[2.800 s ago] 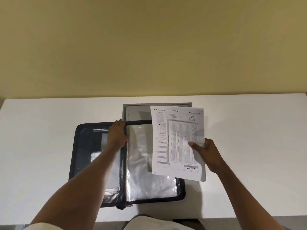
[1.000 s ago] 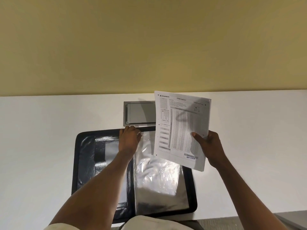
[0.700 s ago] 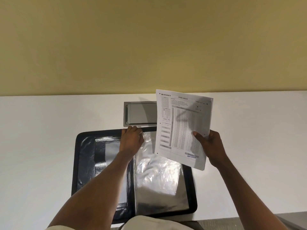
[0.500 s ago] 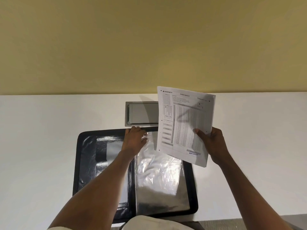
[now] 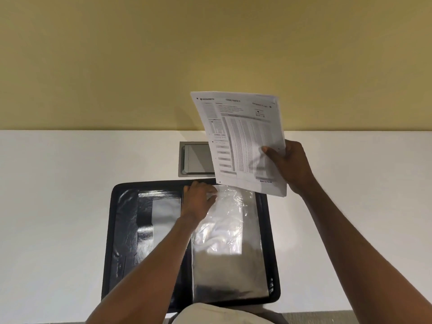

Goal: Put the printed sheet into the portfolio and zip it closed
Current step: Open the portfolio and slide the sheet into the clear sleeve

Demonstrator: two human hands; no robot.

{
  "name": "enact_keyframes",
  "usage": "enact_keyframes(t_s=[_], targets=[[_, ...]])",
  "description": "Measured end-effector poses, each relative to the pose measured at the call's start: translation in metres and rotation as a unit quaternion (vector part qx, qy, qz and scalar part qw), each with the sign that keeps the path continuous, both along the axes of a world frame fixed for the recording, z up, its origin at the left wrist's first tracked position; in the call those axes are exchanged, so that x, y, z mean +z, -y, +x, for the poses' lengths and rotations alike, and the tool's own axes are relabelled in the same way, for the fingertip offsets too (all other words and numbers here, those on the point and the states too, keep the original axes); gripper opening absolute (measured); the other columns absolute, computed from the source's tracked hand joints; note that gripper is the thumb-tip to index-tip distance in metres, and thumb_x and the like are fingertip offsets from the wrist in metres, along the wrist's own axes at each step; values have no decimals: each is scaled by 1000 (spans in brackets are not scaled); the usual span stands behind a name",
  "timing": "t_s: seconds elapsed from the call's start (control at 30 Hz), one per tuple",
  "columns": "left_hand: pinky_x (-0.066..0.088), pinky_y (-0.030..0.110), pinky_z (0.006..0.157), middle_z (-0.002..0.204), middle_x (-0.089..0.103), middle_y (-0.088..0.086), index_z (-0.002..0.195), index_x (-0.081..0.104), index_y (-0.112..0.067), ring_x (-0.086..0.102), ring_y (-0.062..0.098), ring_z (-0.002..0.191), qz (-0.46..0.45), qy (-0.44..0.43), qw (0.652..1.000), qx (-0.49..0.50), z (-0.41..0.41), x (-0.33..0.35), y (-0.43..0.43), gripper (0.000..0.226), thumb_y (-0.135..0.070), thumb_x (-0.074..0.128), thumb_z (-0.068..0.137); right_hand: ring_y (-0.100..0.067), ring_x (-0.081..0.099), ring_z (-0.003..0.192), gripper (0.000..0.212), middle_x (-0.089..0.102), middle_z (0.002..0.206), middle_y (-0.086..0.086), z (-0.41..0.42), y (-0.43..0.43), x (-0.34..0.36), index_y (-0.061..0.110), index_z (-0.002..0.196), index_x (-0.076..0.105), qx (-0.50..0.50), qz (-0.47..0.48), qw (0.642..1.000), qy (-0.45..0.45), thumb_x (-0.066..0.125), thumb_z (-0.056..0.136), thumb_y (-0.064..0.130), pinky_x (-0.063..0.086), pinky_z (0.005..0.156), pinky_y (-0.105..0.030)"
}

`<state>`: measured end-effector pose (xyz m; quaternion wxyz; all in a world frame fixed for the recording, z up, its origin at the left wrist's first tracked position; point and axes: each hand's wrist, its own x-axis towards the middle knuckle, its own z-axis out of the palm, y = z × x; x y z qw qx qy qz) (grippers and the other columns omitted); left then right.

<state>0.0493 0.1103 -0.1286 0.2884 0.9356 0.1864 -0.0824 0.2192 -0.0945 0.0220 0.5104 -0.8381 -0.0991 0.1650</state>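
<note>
White tabletop, yellow wall behind | black portfolio lies open and flat, glossy, rounded corners | left hand pinches the crinkly clear plastic sleeve at its 12 o'clock edge | right hand grips the printed sheet aloft at the portfolio's 1 o'clock, thin and slightly bowed | advice: lift the sleeve mouth wide, feed the sheet's bottom edge in square — film likely snags corners.

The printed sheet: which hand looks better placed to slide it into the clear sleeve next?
Right. The right hand holds the printed sheet near the far edge of the open portfolio, while the left hand pinches the top edge of the clear sleeve, seemingly to open it.
</note>
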Motion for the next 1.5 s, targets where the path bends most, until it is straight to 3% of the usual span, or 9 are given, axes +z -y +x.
enact_keyframes(t_s=[0.23, 0.4, 0.53, 0.67, 0.83, 0.97, 1.03, 1.17, 1.5], targets=[[51, 36, 84, 107, 76, -9, 103, 80, -29, 63, 20, 100, -6, 72, 997, -4, -11, -1, 16, 17, -21, 76, 88, -26, 76, 71, 38, 79, 89, -8, 13, -38, -3, 12, 96, 76, 82, -36, 996, 22, 70, 88, 48, 60, 70, -52], [55, 26, 74, 101, 77, -10, 101, 79, -25, 69, 15, 94, 2, 121, 993, 7, -16, 2, 27, 16, -21, 80, 86, -23, 71, 61, 23, 74, 82, -17, 10, -59, -1, 3, 91, 74, 142, -57, 988, 36, 71, 94, 26, 57, 58, -37], [58, 27, 69, 97, 77, -10, 99, 79, -27, 71, 15, 89, -1, 122, 993, 2, -17, 3, 34, 14, -22, 80, 86, 3, 52, 46, 31, 55, 61, 11, 8, -70, -9, 36, 70, 56, 166, -74, 983, 33, 72, 94, 24, 36, 50, -11], [58, 29, 66, 102, 76, -11, 100, 79, -27, 71, 14, 90, -21, 139, 990, -1, -16, 6, 43, 16, -21, 78, 86, 10, 54, 53, 11, 52, 66, 20, 10, -74, -18, 14, 86, 72, 198, -93, 975, 42, 72, 94, 22, 34, 54, -7], [58, 26, 72, 104, 76, -11, 100, 79, -27, 71, 11, 90, -39, 149, 988, -1, -8, 13, 56, 13, -20, 75, 89, 1, 53, 59, 20, 59, 73, 5, 8, -79, -22, 3, 101, 75, 219, -97, 969, 59, 71, 94, 22, 35, 56, -9], [59, 31, 68, 101, 75, -12, 98, 78, -26, 69, 10, 88, -55, 146, 988, 17, -2, 17, 66, 12, -23, 68, 93, -30, 61, 64, 26, 69, 81, -17, 11, -80, -33, -3, 99, 73, 197, -99, 975, 32, 72, 94, 23, 44, 58, -31], [59, 33, 68, 102, 75, -9, 101, 77, -25, 69, 14, 89, -47, 142, 989, 14, 1, 19, 71, 15, -23, 64, 95, -27, 63, 64, 30, 71, 87, -23, 17, -80, -35, -2, 104, 72, 188, -93, 978, 14, 72, 93, 25, 48, 58, -33], [58, 34, 63, 96, 74, -6, 101, 75, -23, 69, 18, 82, -23, 128, 991, 12, 11, 24, 80, 18, -24, 58, 95, -27, 70, 80, 32, 74, 104, -14, 28, -83, -32, 4, 116, 71, 189, -87, 978, -17, 72, 94, 26, 58, 72, -42], [50, 30, 50, 82, 65, -4, 87, 73, -23, 65, 20, 63, 22, 83, 996, -4, 19, 34, 94, 11, -17, 63, 86, -20, 73, 89, 26, 76, 107, -5, 25, -101, -45, 10, 116, 73, 184, -60, 978, -76, 72, 94, 21, 58, 84, -41]])
